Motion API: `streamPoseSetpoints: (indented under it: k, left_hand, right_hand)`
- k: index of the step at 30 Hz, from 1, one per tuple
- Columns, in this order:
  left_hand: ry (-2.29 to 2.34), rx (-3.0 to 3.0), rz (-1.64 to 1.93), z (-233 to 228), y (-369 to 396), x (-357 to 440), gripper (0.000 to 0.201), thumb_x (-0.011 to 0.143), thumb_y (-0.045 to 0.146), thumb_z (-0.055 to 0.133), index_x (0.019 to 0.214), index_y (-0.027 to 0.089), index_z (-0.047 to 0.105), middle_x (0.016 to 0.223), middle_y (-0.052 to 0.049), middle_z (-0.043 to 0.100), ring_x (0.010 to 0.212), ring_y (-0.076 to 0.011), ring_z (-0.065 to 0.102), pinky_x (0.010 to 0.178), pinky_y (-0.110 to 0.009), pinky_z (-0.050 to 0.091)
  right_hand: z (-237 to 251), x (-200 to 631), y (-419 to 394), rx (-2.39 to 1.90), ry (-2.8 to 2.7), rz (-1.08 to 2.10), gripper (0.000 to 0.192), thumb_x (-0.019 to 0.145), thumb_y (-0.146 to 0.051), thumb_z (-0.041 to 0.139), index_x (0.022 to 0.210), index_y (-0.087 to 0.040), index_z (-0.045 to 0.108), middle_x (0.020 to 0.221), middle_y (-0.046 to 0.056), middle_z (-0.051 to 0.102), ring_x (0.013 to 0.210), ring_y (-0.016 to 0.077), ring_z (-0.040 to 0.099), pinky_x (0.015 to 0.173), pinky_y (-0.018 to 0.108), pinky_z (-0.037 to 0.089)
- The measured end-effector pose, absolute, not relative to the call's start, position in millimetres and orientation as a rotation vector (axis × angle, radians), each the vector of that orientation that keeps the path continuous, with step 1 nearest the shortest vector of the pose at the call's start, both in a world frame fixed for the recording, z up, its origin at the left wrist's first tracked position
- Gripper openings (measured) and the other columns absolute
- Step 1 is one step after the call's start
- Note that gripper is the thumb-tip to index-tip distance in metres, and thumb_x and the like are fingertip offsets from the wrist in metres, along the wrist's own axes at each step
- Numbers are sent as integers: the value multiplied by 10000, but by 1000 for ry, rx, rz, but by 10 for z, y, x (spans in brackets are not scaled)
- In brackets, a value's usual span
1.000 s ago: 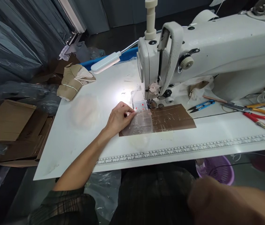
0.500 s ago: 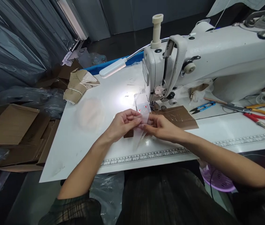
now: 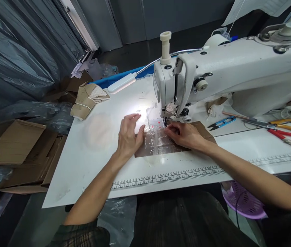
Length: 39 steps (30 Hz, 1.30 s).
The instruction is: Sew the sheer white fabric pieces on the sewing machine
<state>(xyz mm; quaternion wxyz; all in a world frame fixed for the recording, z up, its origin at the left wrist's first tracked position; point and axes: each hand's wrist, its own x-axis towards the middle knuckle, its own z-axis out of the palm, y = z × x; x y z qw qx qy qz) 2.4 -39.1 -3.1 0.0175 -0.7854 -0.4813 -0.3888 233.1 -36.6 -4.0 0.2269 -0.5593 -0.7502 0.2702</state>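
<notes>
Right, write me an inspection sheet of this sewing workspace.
Surface: white table, ruler markings along the near edge.
Work pieces: sheer piece lying over a brown sheet, by the sewing machine.
Clutter: blue snips, tools with orange and red handles, tied brown bundle.
Left hand: open, fingers spread, near the brown sheet's left end; contact unclear.
Right hand: fingers bunched at the sheer piece; grip unclear.
Cables: dark cord hanging by a purple basket.
Surroundings: cardboard boxes, grey sheeting.
</notes>
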Motion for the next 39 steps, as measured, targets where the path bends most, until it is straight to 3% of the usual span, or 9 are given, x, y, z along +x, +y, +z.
streamPoseSetpoints:
  k: [4, 10, 14, 19, 25, 29, 34, 39]
  left_hand:
    - [-1138, -2811, -1031, -103, -485, 196, 197, 928, 189, 539, 1108, 162, 617, 1109, -108, 659, 991, -200, 632, 806, -365, 567]
    - [-1147, -2964, -654, -216, -425, 257, 426, 938, 409, 560, 1280, 155, 541, 1351, -153, 578, 1201, -298, 561, 996, -525, 455]
    - [-1238, -2864, -778, -203, -368, 198, 395, 942, 402, 551, 1260, 167, 541, 1347, -158, 571, 1161, -292, 577, 962, -513, 462]
    - [-1177, -2593, -892, -98, -412, 203, 327, 914, 252, 577, 1228, 168, 545, 1264, -163, 617, 1104, -284, 602, 845, -437, 500]
    - [-1069, -2812, -629, -137, -456, 265, 231, 933, 269, 542, 1123, 178, 638, 1207, -133, 666, 1058, -272, 630, 889, -460, 505]
    - [-1024, -3000, -655, -211, -378, 181, 206, 950, 321, 541, 1045, 205, 681, 1194, -95, 680, 1068, -232, 645, 941, -456, 505]
    - [-963, -2993, -663, -182, -347, 155, 156, 951, 289, 551, 983, 252, 699, 1159, -62, 681, 991, -187, 663, 1035, -528, 437]
    - [-944, -2961, -541, -81, -329, 218, 186, 949, 253, 526, 939, 239, 711, 1040, -73, 678, 899, -185, 642, 942, -480, 473]
  right_hand:
    - [-30, 2403, -394, -1493, -2063, 853, 219, 858, -395, 607, 896, -183, 648, 701, 25, 649, 622, 163, 587, 590, 303, 431]
    - [-59, 2457, -461, -1452, -2040, 821, 163, 839, -306, 622, 942, -183, 649, 708, 12, 642, 635, 152, 578, 604, 291, 427]
    - [-115, 2409, -491, -1439, -2044, 714, 162, 872, -304, 582, 925, -181, 674, 735, 25, 652, 634, 155, 560, 610, 308, 408]
    - [-187, 2330, -566, -1344, -2109, 539, 180, 890, -247, 538, 967, -184, 688, 931, 57, 685, 764, 175, 597, 672, 314, 419]
    - [-125, 2326, -593, -1261, -2433, 467, 257, 909, -245, 490, 1054, -189, 695, 1020, 99, 666, 821, 208, 616, 647, 315, 420]
    - [11, 2512, -397, -1157, -2481, 622, 281, 913, -311, 524, 1100, -192, 698, 1015, 90, 691, 853, 211, 632, 724, 316, 447]
    - [5, 2627, -188, -1087, -2548, 616, 339, 955, -349, 469, 1191, -237, 685, 1057, 70, 678, 784, 175, 616, 655, 283, 419]
    - [-152, 2565, -200, -1037, -2614, 424, 356, 937, -295, 476, 1232, -260, 672, 1136, 91, 629, 922, 215, 598, 657, 294, 401]
